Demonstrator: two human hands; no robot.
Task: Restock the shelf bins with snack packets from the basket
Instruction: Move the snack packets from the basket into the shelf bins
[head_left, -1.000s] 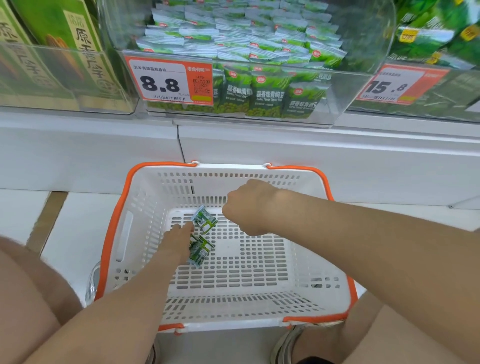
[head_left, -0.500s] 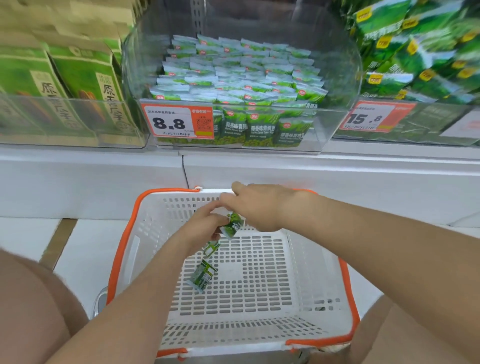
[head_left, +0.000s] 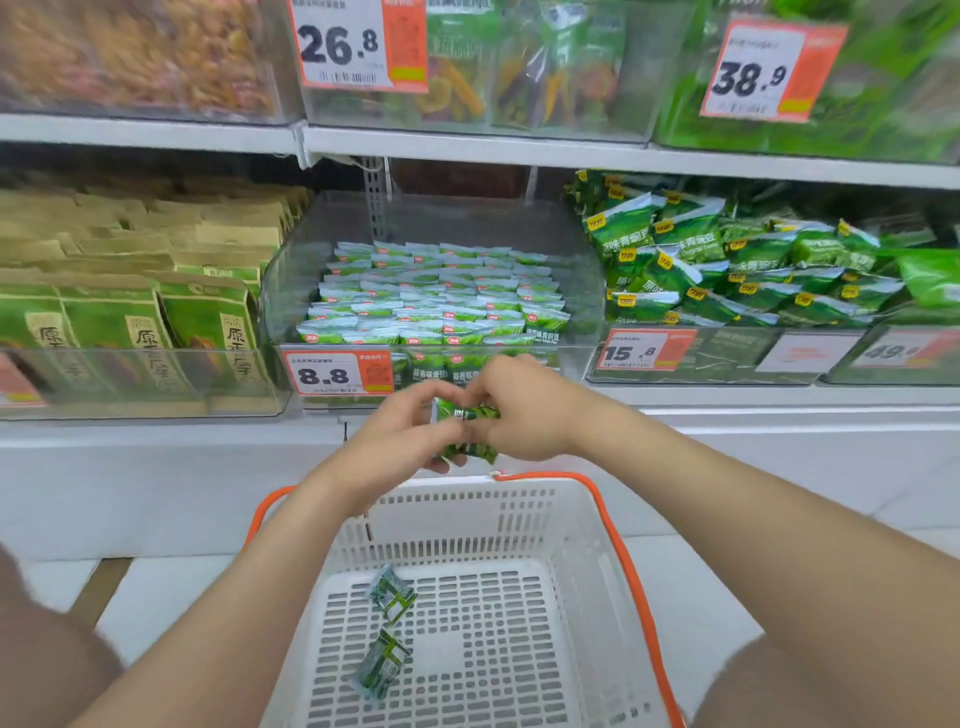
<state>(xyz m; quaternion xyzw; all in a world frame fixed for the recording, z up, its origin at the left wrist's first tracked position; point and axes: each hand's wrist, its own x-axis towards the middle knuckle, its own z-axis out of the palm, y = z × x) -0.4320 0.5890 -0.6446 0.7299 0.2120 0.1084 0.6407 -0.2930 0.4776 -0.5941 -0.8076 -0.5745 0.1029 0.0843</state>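
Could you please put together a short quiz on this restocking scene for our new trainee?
1. True or false: the basket holds no packets.
2. What does the price tag read on the clear bin just behind the left hand and right hand? A) 8.8 B) 26.8 C) 38.9
3. Which hand grips the green snack packets held above the basket's far rim: left, right or both?

Key:
1. False: two loose packets lie on its floor.
2. A.
3. Both: the packets sit between the two hands.
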